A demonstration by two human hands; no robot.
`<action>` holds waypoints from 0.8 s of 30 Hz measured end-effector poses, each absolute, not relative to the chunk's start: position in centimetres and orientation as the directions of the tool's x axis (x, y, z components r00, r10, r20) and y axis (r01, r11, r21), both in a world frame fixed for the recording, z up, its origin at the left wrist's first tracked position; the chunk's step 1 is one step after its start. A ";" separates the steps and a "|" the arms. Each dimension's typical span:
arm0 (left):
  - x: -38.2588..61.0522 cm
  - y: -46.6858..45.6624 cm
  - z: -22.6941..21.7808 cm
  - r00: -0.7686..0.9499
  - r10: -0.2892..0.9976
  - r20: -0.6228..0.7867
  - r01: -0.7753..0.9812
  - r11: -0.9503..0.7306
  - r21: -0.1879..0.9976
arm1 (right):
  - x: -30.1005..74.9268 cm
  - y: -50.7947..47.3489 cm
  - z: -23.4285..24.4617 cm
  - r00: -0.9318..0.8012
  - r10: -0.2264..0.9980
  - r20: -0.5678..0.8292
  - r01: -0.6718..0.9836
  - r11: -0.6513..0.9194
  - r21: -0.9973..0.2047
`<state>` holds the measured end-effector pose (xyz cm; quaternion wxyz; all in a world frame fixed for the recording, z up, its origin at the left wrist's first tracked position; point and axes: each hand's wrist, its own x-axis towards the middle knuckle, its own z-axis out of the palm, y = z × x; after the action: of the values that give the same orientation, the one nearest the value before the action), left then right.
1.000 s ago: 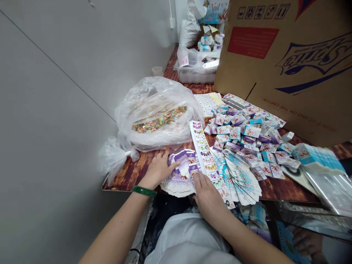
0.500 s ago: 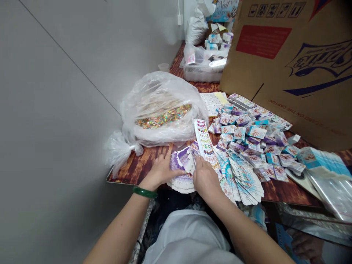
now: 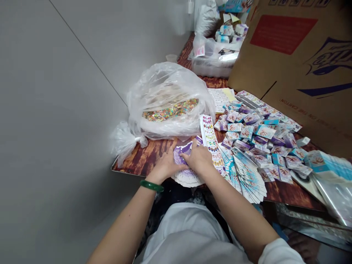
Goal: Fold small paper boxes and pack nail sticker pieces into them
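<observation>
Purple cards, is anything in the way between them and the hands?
Nothing visible: the left hand and the right hand are both on the purple cards. The sticker sheet lies beside them, to the right, not between.

The left hand (image 3: 165, 165) and right hand (image 3: 200, 159) touch fanned purple cards (image 3: 188, 177) beside a sticker strip (image 3: 211, 141).

A pale grey wall (image 3: 68, 139), crossed by a slanting seam (image 3: 88, 53), flanks a reddish-brown wood-grain table (image 3: 140, 157).
</observation>
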<state>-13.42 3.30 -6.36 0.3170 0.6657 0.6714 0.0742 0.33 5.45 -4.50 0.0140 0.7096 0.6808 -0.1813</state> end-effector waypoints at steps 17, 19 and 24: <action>-12.4 3.6 -7.7 -0.021 0.878 -0.477 0.131 0.476 0.870 | 1.7 -0.4 -5.9 -0.074 0.987 -0.142 0.939 0.021 -0.344; -12.1 3.4 -7.4 0.057 0.844 -0.533 -0.075 0.536 0.841 | 1.5 -0.5 -6.1 -0.052 0.991 -0.127 0.929 0.001 -0.369; -11.0 1.8 -5.7 0.103 0.845 -0.526 -0.223 0.535 0.815 | 2.3 -0.3 -4.8 -0.063 0.975 -0.214 0.841 -0.064 -0.537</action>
<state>-10.98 1.78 -5.67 0.6857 0.2850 0.5450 0.3892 2.28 -0.25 -4.79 -0.1200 0.6739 0.6735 -0.2789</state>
